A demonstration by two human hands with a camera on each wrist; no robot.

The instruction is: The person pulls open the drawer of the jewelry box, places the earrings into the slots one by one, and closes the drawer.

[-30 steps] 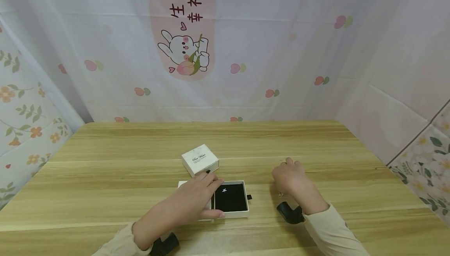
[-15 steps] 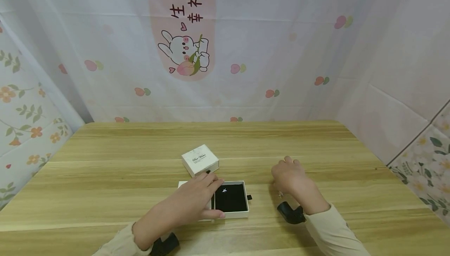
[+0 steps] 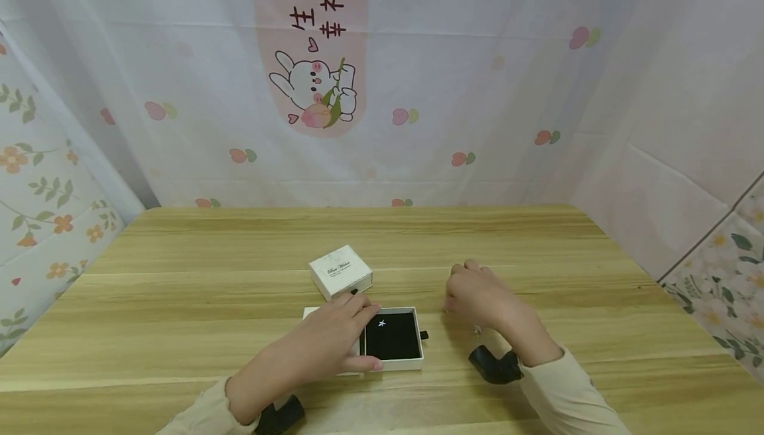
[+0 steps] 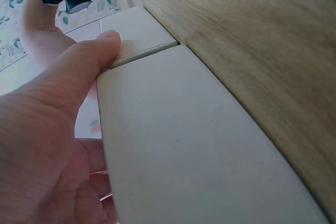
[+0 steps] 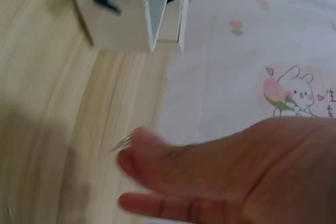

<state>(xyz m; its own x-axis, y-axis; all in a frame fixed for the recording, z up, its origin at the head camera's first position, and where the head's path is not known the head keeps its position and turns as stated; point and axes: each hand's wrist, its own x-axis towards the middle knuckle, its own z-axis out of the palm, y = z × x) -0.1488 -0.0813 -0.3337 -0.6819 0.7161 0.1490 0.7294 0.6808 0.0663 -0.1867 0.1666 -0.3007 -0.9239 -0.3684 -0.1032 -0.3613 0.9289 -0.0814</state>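
Note:
My left hand (image 3: pixel 331 332) grips a white jewellery box (image 3: pixel 392 365), its drawer pulled out of the sleeve; the thumb (image 4: pixel 97 51) lies along the near side and the fingers reach over the far side. Inside the drawer is a black pad (image 3: pixel 390 345) bearing a small silver star-shaped piece (image 3: pixel 382 323). To the right of the box, my right hand (image 3: pixel 480 296) is raised over the table. In the right wrist view, its thumb and forefinger pinch a thin metal piece (image 5: pixel 122 142), too blurred to name. Another small silver piece (image 3: pixel 477 331) lies on the wood below that hand.
A second white box (image 3: pixel 340 271), closed and printed with dark lettering, sits behind the opened one. The wooden table (image 3: pixel 209 289) ends at a patterned white curtain (image 3: pixel 453 90). A black pull tab (image 3: pixel 424 335) sticks out from the drawer's right end.
My right hand has lifted from the table and moved left towards the box, uncovering the small silver piece on the wood. The left hand and both boxes have stayed put.

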